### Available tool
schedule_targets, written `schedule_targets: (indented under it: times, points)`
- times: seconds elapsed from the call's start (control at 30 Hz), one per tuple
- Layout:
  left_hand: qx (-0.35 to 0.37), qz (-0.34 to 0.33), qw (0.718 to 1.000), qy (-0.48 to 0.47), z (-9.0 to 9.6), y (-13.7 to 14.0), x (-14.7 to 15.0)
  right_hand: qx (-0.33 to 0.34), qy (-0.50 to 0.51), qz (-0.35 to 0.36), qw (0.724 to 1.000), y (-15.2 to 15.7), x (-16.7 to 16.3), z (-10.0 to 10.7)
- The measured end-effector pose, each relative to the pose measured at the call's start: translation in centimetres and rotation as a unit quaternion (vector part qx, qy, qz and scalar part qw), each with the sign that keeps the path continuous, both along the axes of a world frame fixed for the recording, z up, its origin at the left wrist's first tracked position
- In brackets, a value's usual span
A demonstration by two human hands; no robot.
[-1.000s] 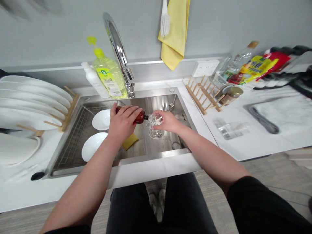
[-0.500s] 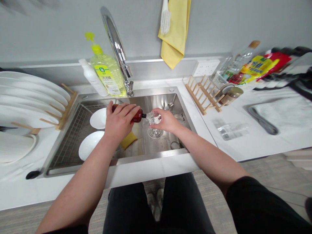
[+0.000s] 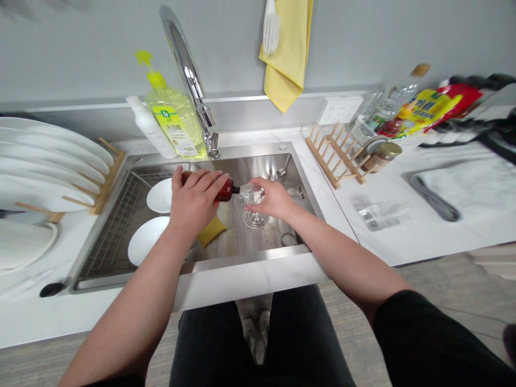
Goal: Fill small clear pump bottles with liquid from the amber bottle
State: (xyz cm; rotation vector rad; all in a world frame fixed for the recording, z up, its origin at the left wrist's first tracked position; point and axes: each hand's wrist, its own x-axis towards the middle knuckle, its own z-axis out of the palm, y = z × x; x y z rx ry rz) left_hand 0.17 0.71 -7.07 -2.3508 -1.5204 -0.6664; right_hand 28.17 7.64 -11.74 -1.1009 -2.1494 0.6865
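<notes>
My left hand [image 3: 194, 201] is wrapped round a reddish-brown bottle [image 3: 226, 191], which lies tilted nearly on its side over the sink. The bottle's narrow black neck points right, at the mouth of a small clear cup-like vessel [image 3: 249, 195]. My right hand [image 3: 271, 199] pinches this vessel between thumb and fingers, above the drain [image 3: 255, 219]. Whether the neck touches the vessel, or any liquid runs, I cannot make out. Below my left hand, a yellow sponge or cloth [image 3: 212, 231] lies on the sink floor.
Two white bowls [image 3: 147, 239] sit at the left of the steel sink [image 3: 242, 255]. Behind rise the faucet [image 3: 193, 80] and a yellow-green soap bottle [image 3: 177, 121]. White plates [image 3: 48, 156] stand in a rack at left. A wooden rack [image 3: 336, 156] and a jar [image 3: 382, 156] stand at right.
The view has shifted slightly. Both hands keep their holds on the bottle and the clear vessel, with the bottle's neck still at the vessel.
</notes>
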Motion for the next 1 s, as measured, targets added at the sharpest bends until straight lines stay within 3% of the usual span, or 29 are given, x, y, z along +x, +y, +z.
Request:
schedule_targets:
  times: [1.0]
  points:
    - [0.007,0.005,1.000,0.010,0.54,-0.60,0.96,0.005,-0.009,-0.011,1.000,-0.12,0.02,0.02]
